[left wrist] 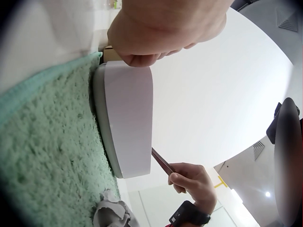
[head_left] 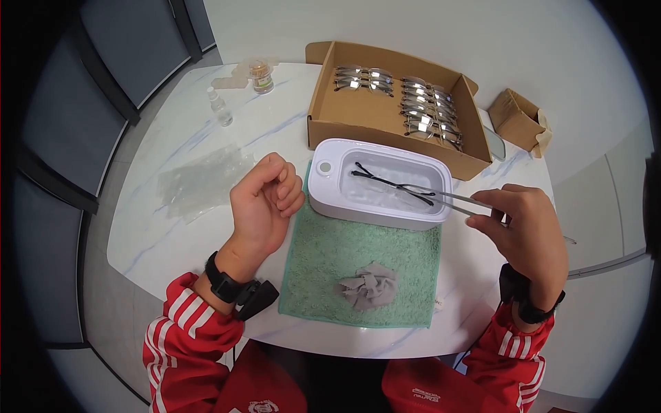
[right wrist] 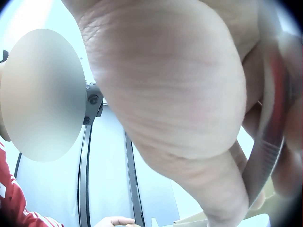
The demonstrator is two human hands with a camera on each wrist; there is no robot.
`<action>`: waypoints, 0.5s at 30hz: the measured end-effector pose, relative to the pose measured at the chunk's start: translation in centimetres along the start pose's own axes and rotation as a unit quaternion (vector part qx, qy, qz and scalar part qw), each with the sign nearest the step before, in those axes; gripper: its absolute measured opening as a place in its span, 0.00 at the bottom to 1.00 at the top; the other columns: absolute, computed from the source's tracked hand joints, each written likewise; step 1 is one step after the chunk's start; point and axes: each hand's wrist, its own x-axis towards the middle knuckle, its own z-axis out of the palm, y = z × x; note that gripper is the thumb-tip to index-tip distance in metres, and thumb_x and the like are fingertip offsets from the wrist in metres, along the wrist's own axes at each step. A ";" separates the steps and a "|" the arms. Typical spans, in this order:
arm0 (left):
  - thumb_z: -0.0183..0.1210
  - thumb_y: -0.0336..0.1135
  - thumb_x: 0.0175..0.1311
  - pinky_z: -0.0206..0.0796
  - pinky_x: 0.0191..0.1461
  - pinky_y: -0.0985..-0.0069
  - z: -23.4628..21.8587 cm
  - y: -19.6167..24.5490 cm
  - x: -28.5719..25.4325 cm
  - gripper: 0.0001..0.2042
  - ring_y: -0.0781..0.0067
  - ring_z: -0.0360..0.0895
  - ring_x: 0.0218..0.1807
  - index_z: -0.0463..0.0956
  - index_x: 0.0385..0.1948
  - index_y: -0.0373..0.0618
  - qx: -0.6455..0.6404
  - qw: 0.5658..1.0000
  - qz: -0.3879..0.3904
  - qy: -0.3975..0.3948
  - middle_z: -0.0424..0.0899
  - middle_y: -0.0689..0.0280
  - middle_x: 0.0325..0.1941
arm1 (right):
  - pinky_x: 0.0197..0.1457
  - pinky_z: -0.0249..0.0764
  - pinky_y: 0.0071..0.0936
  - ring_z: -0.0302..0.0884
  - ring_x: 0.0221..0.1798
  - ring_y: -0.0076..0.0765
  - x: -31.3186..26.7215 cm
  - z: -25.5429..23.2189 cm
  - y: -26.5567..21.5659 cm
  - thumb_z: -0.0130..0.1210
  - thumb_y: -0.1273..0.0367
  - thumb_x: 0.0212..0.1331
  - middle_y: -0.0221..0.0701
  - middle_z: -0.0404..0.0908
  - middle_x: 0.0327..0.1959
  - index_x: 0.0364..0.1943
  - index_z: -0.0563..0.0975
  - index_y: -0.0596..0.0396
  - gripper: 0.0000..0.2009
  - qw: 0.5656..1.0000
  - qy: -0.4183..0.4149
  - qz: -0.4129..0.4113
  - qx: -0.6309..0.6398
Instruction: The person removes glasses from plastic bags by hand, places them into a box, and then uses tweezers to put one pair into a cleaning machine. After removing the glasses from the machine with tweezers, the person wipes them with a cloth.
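Our right hand (head_left: 530, 226) is pinching silver metal tweezers (head_left: 464, 199) at the white oblong plastic tub (head_left: 326, 191)'s three o'clock; our empty left hand (head_left: 265, 198) is making a fist at nine. We're seemingly dunking the black slim-armed glasses (head_left: 382, 180) inside; lifting probably needs a steady pinch.

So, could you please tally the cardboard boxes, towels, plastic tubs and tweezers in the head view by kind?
Large brown cardboard box and small brown cardboard box: 2
Fluffy green towel: 1
Oblong white plastic tub: 1
Slim metal tweezers: 1
Total: 5
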 end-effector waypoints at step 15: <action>0.48 0.39 0.72 0.48 0.24 0.79 -0.1 -0.1 -0.2 0.14 0.80 0.52 0.20 0.59 0.24 0.50 -0.005 1.000 -0.003 -0.005 0.58 0.73 0.19 | 0.32 0.74 0.37 0.81 0.26 0.41 -0.3 -0.4 0.0 0.74 0.69 0.44 0.40 0.83 0.26 0.41 0.87 0.57 0.17 1.000 0.019 0.013 -0.003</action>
